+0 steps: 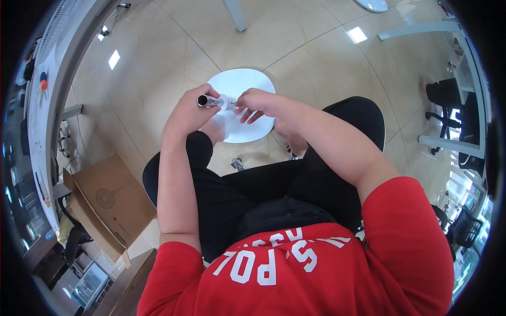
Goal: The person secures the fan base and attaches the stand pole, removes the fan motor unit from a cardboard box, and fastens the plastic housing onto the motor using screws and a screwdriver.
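My left hand (188, 111) is closed around a shiny metal tube (212, 101), whose dark open end points up toward me. A white collar (224, 102) sits round the tube, just past my left fingers. Below both hands lies a round white base (243, 79) on the floor; whether the tube is joined to it is hidden. My right hand (254, 104) is beside the collar, thumb and index finger pinched at a small dark part there, too small to name. Its other fingers are loosely curled.
A brown cardboard box (118, 203) with a fan drawing stands at the left. A long white desk (46, 131) runs along the left side, with an orange-and-blue-handled tool (44, 79) on it. Desk legs (234, 15) and office chairs (466, 226) stand around the tiled floor.
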Action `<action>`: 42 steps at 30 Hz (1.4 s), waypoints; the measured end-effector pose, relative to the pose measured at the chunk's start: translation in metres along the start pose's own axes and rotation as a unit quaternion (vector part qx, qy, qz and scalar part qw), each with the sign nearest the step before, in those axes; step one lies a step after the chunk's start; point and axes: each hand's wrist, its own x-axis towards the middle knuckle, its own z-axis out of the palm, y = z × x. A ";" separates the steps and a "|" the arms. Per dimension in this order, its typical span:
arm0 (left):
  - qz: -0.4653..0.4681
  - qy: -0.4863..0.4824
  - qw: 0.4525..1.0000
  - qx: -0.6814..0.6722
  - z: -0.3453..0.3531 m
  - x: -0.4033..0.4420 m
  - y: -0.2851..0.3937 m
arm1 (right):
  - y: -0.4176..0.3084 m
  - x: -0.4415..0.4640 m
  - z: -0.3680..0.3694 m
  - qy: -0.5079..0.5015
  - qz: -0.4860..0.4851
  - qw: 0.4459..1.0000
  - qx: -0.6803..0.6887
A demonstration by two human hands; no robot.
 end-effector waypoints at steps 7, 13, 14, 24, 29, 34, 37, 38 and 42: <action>0.004 -0.002 1.000 0.003 0.000 0.000 -0.002 | -0.010 -0.013 0.001 0.019 0.076 0.995 0.067; 0.005 -0.003 1.000 -0.009 0.001 0.001 -0.005 | -0.001 -0.002 -0.002 0.011 -0.025 1.000 -0.009; 0.005 -0.003 1.000 -0.009 0.001 0.001 -0.004 | -0.003 -0.004 -0.005 -0.012 0.010 1.000 0.020; -0.003 -0.003 1.000 -0.004 0.000 0.000 -0.001 | -0.005 -0.006 -0.004 -0.031 0.039 0.998 0.034; 0.000 -0.003 1.000 -0.004 0.000 0.000 -0.001 | -0.011 -0.016 0.005 0.018 0.027 0.999 -0.037; 0.002 -0.006 1.000 -0.003 0.000 0.000 -0.002 | -0.005 -0.007 -0.002 -0.044 0.036 0.998 -0.008; -0.005 -0.009 1.000 0.008 -0.001 0.000 0.001 | -0.014 -0.018 0.003 0.014 0.064 0.998 0.005; -0.005 -0.009 1.000 0.008 -0.001 -0.001 0.002 | -0.012 -0.016 0.005 0.024 0.033 0.999 -0.028; -0.008 -0.006 1.000 0.003 0.000 0.001 -0.001 | -0.002 -0.006 0.002 -0.023 -0.004 0.999 -0.027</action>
